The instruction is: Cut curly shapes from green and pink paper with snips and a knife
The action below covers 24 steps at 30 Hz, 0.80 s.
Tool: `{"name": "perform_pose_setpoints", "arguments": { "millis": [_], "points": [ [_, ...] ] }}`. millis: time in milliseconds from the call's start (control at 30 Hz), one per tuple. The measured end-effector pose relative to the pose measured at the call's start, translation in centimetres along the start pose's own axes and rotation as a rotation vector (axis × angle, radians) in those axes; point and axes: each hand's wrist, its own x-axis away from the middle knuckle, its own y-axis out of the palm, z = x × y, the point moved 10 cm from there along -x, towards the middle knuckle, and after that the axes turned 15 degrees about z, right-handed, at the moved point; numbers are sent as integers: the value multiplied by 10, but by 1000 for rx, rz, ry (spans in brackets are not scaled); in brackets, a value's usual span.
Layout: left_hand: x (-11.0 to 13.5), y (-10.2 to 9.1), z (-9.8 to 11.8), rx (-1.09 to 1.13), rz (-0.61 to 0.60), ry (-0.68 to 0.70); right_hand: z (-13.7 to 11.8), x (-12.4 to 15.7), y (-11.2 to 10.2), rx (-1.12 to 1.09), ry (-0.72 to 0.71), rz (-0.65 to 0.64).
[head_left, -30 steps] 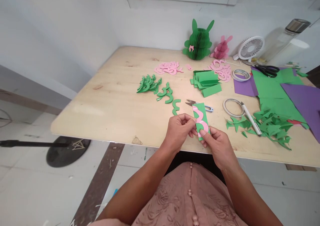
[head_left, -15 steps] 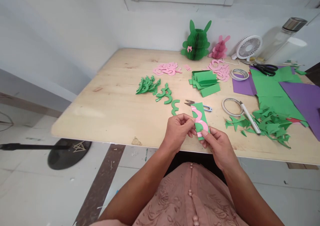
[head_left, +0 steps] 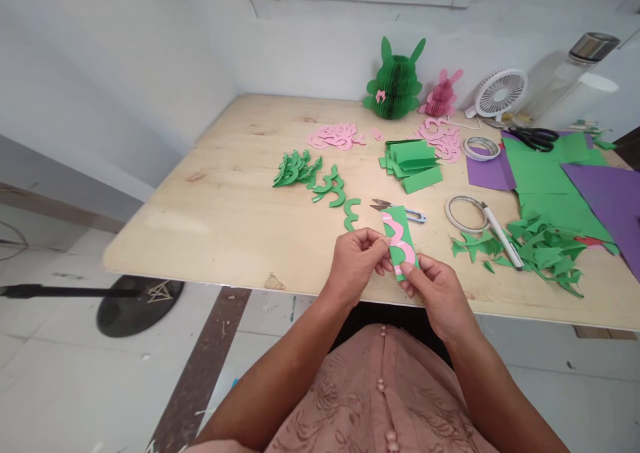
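Pale wood desk point(head_left: 200, 193). Green paper strip point(head_left: 406, 230), pink cutout point(head_left: 408, 250) on its face, at near edge: right hand point(head_left: 436, 289) pinches lower end, left hand point(head_left: 356, 258) pinches left edge. Probably light, bendy, easily creased; best held lightly by edges.

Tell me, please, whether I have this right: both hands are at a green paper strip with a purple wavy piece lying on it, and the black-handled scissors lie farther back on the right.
Not quite: the wavy piece is pink, as the head view shows. Both hands are at the green paper strip, and the black-handled scissors lie farther back on the right.
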Motion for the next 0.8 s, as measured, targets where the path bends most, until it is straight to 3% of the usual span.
{"name": "perform_pose_setpoints", "arguments": {
  "millis": [333, 600, 700, 800],
  "points": [
    [-2, -9, -9, 42, 50, -53, 0, 3, -1, 48, 3, 7],
    [-9, -11, -22, 44, 68, -114, -11, -5, -40, -49, -104, 208],
    [-23, -15, -18, -1, 83, -90, -8, -4, -47, -57, -108, 245],
    [-52, -31, -4, -16, 153, -39, -6, -4, -48, -43, -109, 243]
  ]
}}
